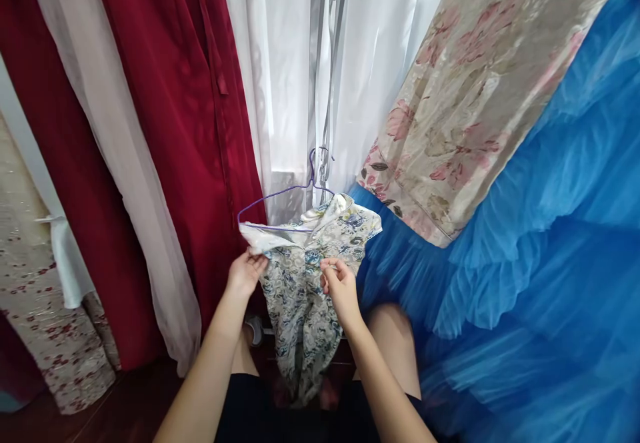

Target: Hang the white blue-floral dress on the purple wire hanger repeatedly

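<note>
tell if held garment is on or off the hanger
Partly on: one arm of the purple hanger disappears under the held garment; the other shows bare.

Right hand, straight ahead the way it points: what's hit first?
Most likely the floral garment; the fingertips of the right hand look right at its front, though whether they already touch is unclear. Farther back hangs white cloth.

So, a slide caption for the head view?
Left hand and right hand on a floral garment, hanger at its top.
</note>
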Tool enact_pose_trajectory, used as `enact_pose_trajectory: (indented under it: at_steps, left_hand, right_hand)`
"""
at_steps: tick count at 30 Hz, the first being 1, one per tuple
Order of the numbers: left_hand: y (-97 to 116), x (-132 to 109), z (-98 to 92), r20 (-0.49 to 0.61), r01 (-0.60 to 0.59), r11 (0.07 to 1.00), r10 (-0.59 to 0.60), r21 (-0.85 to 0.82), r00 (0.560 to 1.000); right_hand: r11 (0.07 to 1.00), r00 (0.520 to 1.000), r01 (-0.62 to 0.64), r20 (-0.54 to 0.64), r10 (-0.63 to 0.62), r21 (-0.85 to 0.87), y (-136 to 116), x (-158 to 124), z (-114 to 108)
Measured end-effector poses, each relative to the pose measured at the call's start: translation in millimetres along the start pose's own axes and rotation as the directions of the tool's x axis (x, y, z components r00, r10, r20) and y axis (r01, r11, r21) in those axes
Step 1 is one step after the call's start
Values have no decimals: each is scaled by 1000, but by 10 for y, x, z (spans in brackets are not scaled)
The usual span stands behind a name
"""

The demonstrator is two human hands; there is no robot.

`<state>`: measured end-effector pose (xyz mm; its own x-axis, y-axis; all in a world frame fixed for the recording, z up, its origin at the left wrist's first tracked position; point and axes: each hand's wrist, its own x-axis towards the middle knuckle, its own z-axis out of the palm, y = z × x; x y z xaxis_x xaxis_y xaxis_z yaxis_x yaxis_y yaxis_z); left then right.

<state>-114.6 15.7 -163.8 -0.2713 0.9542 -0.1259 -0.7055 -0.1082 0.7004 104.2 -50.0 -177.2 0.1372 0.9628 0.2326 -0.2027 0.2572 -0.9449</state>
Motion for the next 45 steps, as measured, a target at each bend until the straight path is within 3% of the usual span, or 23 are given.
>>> enact_pose_trajectory:
  at_steps: [3,5,7,9,11,13,16,18,20,22,24,26,30,34,37,40,45]
  left_hand:
    - [-362,-292,-75,36,62,995,-64,72,997]
    - [-520,-512,-57,116,30,992,-45,124,992]
    - [-600,-723,19,301,-102,961,22,255,953]
    - [-612,-893,127,495,-304,869,80,391,865]
    - [-578,-1007,224,603,-472,755,127,456,787]
    - [-525,-1080,274,670,-539,702,119,466,733]
    - [-474,-1181,237,718,-443,696,-149,565,680]
    - [-476,-1259,162,672,-397,591,-367,702,643]
    - [-490,-1322,80,601,-451,402,-463,797,651]
    - [-486,-1342,17,584,-516,277,-454,811,673]
    - [-446,-1309,-12,623,-556,281,-396,782,675]
    - [-380,-1240,3,667,-575,341,-326,744,670]
    - [-230,-1096,170,709,-618,389,-151,683,689]
    - [-48,-1035,436,762,-725,323,21,608,648]
    - [121,-1011,534,763,-758,319,138,569,631]
    - [293,-956,448,722,-722,385,175,575,669]
    - [544,-761,96,675,-572,561,32,598,737]
  right_hand:
    - [995,998,64,7,-64,-75,178,-150,-2]
    - [960,984,177,46,-171,-217,208,-215,2]
    - [893,960,278,138,-244,-353,169,-249,4]
    - [877,946,289,253,-201,-384,75,-271,0]
    - [941,936,171,346,-63,-293,-58,-302,-17]
    - [991,915,-21,396,71,-130,-227,-342,-66]
    - [963,875,-267,430,223,43,-543,-379,-239]
    - [944,847,-328,453,280,29,-774,-349,-430]
    - [955,845,-292,456,278,-40,-988,-259,-658]
    - [975,881,-195,418,223,-108,-1153,-102,-889]
    - [984,921,-100,361,147,-146,-1251,124,-1091]
    - [990,961,-26,268,62,-138,-1296,418,-1247]
    - [997,998,60,20,-59,-39,-1356,1118,-1368]
    - [999,997,-34,72,36,-21,-1379,1678,-1147]
    - [988,969,-149,193,156,-51,-1273,1837,-831]
    - [971,921,-232,308,240,-64,-1134,1787,-561]
    - [949,851,-311,431,300,-47,-1055,1574,-446]
